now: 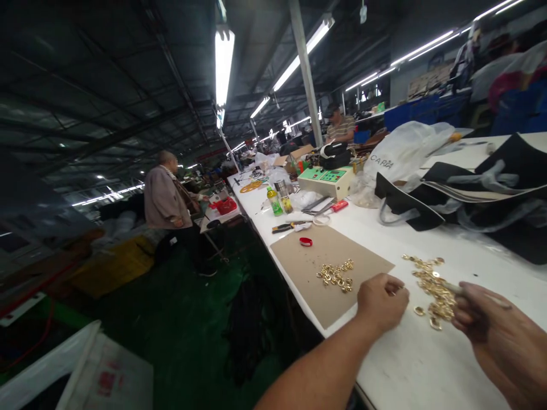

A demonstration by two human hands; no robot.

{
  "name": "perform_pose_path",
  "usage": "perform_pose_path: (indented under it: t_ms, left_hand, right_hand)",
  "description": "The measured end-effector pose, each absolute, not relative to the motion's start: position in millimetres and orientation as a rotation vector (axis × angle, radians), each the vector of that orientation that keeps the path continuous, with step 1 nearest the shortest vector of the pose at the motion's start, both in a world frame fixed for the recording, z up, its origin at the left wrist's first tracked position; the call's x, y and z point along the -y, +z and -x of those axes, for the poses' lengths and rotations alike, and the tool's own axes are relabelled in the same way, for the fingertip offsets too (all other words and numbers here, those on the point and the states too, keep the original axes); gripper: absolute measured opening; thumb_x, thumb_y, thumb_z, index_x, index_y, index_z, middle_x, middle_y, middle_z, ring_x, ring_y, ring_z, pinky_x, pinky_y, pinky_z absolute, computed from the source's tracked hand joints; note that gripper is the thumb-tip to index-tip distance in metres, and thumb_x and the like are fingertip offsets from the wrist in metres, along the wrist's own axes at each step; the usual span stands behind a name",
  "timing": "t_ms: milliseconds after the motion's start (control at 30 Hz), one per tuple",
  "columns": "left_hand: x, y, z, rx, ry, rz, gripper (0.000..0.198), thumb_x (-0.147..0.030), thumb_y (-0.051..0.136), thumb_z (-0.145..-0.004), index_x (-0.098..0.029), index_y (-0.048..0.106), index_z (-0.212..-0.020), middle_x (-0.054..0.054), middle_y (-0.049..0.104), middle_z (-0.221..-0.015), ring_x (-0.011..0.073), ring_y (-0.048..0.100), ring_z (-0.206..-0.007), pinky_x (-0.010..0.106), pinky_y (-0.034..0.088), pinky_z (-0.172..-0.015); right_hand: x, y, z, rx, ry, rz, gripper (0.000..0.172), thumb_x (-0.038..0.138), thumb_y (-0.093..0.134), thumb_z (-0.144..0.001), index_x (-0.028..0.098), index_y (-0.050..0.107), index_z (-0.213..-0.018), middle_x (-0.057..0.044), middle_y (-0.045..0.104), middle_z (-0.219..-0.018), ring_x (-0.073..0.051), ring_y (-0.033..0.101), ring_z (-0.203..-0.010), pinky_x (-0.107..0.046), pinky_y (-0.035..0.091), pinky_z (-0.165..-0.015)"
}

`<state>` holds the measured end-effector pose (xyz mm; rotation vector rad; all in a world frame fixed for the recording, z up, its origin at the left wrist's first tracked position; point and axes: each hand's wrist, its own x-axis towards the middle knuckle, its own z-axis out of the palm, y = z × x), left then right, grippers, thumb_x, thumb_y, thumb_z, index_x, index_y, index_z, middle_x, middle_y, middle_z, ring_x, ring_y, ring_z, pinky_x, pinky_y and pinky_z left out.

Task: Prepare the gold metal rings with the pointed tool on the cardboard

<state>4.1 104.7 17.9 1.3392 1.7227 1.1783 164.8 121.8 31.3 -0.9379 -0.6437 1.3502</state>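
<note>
My left hand (382, 303) is over the white table, its fingers curled in a pinch; anything between the fingertips is too small to make out. My right hand (491, 322) grips a thin pale pen-like stick (453, 288), which points left over a pile of gold metal fittings (438, 296). That pile spreads between my two hands. Beyond my left hand, a second group of gold ring-shaped fittings (335, 274) lies scattered on a brown cardboard sheet (294, 256). A small red ring-like item (306, 242) rests farther up the sheet.
Black-handled pliers (285, 227), a green-capped bottle (274, 201) and a control box (327, 181) stand past the cardboard. Black sheet pieces (478, 199) and a plastic bag (401, 154) occupy the right. One person (166, 196) stands left; another (341, 126) is farther back.
</note>
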Motion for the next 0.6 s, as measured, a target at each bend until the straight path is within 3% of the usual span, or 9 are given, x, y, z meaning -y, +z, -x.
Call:
perform_pose_path:
  t_ms: [67,167,300,433,600]
  left_hand:
    - [-93,19,7,-1.655,1.275,-1.129,0.027,-0.032,0.067,-0.077,-0.019,0.074,-0.099,0.01,0.077,-0.087,0.0231,0.073,-0.076,0.032,0.055,-0.059]
    - [-69,20,24,-1.534,1.373,-0.9,0.028,-0.039,0.075,-0.071,-0.021,0.071,-0.092,0.012,0.076,-0.085,0.0218,0.071,-0.07,0.028,0.05,-0.048]
    - [-43,22,37,-1.419,1.446,-0.755,0.043,-0.05,0.086,-0.064,-0.019,0.072,-0.089,0.008,0.073,-0.081,0.0169,0.066,-0.067,0.025,0.053,-0.051]
    - [-41,19,42,-1.354,1.475,-0.72,0.049,-0.046,0.091,-0.063,-0.013,0.076,-0.096,0.004,0.072,-0.084,0.0135,0.066,-0.07,0.023,0.056,-0.056]
    - [-43,17,40,-1.322,1.5,-0.714,0.045,-0.038,0.09,-0.068,-0.013,0.076,-0.103,0.001,0.072,-0.079,0.0131,0.067,-0.067,0.024,0.058,-0.059]
  right_hand:
    - [-118,33,-158,0.54,1.432,0.971,0.033,0.04,0.095,-0.059,0.022,0.073,-0.075,-0.003,0.056,-0.066,-0.011,0.048,-0.051,-0.018,0.042,-0.034]
    - [-107,29,-141,0.548,1.497,0.942,0.042,0.04,0.098,-0.055,0.02,0.074,-0.082,-0.001,0.057,-0.068,-0.01,0.048,-0.053,-0.017,0.042,-0.038]
    - [-90,21,-117,0.704,1.511,0.9,0.047,0.046,0.096,-0.064,0.019,0.072,-0.095,0.002,0.058,-0.067,-0.011,0.049,-0.054,-0.02,0.042,-0.043]
    - [-84,16,-106,0.926,1.495,0.876,0.048,0.055,0.085,-0.08,0.02,0.068,-0.108,0.005,0.058,-0.061,-0.012,0.05,-0.052,-0.024,0.043,-0.051]
    - [-79,26,-109,1.209,1.275,1.031,0.035,0.056,0.068,-0.096,0.021,0.066,-0.098,0.004,0.061,-0.064,-0.013,0.054,-0.056,-0.026,0.047,-0.059]
